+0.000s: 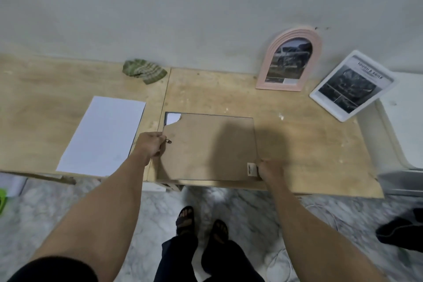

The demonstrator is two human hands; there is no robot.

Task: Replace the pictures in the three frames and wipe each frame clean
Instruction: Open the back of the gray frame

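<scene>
Plywood tabletop (297,144) against grey wall, marble floor below. Face-down frame (208,146) at front edge; left hand (152,144) pinches its left side, right hand (267,169) grips, apparently, the near-right corner.

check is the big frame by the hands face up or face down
Face down: the frame shows its brown backing board, one corner broken away, a hanging ring by the left hand.

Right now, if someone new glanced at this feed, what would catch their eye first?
Probably the big frame lying face down at the table's near edge, its brown backing board broken at the far-left corner, with the left hand and right hand gripping its sides. Next, the pink arched frame leaning on the wall at far right, the white frame beside it, and the white sheet at left.
</scene>
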